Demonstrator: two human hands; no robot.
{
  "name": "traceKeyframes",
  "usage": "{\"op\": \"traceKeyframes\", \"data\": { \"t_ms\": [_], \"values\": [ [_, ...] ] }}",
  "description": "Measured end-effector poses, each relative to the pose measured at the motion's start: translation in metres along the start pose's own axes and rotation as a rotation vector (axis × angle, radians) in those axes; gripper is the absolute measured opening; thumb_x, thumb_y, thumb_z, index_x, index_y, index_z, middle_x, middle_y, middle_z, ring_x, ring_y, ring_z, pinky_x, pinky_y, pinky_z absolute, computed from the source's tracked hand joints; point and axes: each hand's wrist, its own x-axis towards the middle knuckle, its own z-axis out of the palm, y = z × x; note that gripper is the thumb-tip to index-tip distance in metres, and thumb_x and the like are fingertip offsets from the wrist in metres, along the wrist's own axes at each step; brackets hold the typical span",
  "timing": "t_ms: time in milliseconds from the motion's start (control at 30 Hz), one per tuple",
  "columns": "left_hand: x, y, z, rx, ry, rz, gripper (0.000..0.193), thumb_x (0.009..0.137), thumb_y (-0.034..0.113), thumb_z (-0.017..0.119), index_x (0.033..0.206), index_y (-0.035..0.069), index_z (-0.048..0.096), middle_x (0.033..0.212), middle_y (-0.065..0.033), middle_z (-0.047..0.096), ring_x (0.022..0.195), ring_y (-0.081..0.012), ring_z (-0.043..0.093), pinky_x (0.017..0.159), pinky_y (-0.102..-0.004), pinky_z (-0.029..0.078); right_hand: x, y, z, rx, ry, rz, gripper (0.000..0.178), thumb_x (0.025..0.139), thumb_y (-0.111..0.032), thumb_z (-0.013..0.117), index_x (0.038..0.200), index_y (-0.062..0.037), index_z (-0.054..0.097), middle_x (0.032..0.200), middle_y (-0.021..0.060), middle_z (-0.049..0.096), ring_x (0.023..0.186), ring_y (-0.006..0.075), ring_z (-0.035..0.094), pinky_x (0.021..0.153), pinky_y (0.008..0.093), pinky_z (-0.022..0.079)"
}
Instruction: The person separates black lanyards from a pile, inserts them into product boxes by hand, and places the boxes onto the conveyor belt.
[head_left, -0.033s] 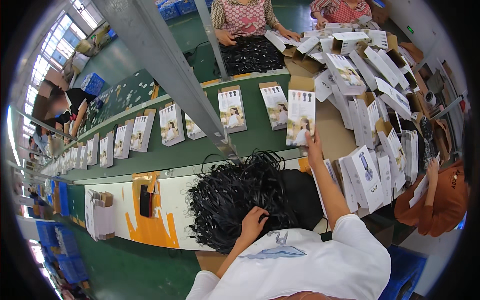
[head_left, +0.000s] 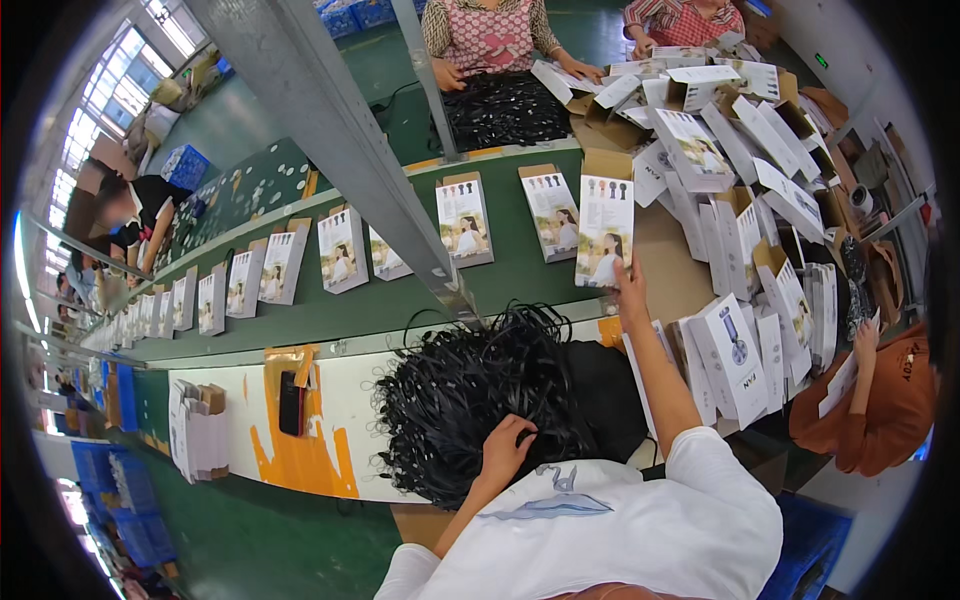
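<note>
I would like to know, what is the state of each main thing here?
White box: held, brown end flap open.
Right hand: gripping the white box.
Black straps: loose, heaped.
Left hand: fingers curled at the straps, grip unclear.
Row of boxes: spaced out, pictures showing.
Orange tape: ragged.
Phone: lying on the tape, dark face up.
Box pile: jumbled, several ends open.

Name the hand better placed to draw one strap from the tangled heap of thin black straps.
Probably the left hand: it lies against the tangled heap of thin black straps, while the right hand holds a white rectangular cardboard box.
</note>
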Motion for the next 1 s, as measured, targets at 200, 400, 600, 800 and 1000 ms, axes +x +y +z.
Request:
{"op": "traceKeyframes", "data": {
  "t_ms": [200,400,600,800,1000],
  "values": [
    [0.015,0.004,-0.024,-0.076,0.092,0.022,0.012,0.076,0.007,0.062,0.088,0.006,0.064,0.084,-0.0075,0.061,0.078,-0.0268,0.059,0.066,-0.0303,0.046,0.069,0.005,-0.013,-0.2,-0.078,-0.14,0.068,0.081,-0.035,0.063,0.138,-0.0177,0.031,0.12,0.0036,0.051,0.09,0.0128,0.054,0.066,0.0276,0.048],
    [0.034,0.014,-0.035,-0.19,0.106,0.001,0.015,0.079,0.001,0.057,0.092,0.004,0.064,0.079,-0.0081,0.066,0.075,-0.025,0.062,0.068,-0.0281,0.047,0.107,0.0,0.007,-0.232,-0.185,0.076,0.063,0.083,-0.043,0.058,0.136,-0.0203,0.033,0.124,0.0005,0.047,0.106,0.0148,0.047,0.078,0.035,0.044],
    [0.047,0.011,-0.027,-0.203,0.077,-0.001,0.017,0.081,0.003,0.055,0.095,0.007,0.062,0.079,-0.0069,0.066,0.071,-0.024,0.062,0.062,-0.0287,0.048,0.166,0.014,-0.018,-0.169,-0.152,0.06,0.058,0.083,-0.047,0.055,0.131,-0.0206,0.035,0.122,0.0007,0.045,0.107,0.0184,0.045,0.079,0.0413,0.043],
    [0.052,-0.001,-0.023,-0.197,0.09,-0.055,0.016,0.081,0.004,0.055,0.095,0.006,0.062,0.079,-0.0069,0.066,0.071,-0.0246,0.062,0.063,-0.0292,0.048,0.197,-0.026,-0.059,-0.215,-0.112,0.044,0.058,0.08,-0.046,0.06,0.13,-0.0225,0.041,0.114,-0.0014,0.051,0.098,0.0155,0.049,0.075,0.0339,0.044],
    [0.058,-0.006,-0.023,-0.21,0.087,-0.095,0.015,0.082,0.003,0.055,0.095,0.004,0.062,0.079,-0.0074,0.067,0.065,-0.0157,0.063,0.057,-0.0238,0.045,0.175,-0.023,-0.025,-0.005,-0.258,0.177,0.048,0.082,-0.045,0.057,0.121,-0.0174,0.047,0.11,0.0002,0.055,0.097,0.0139,0.05,0.074,0.0343,0.045]
  ]
}}
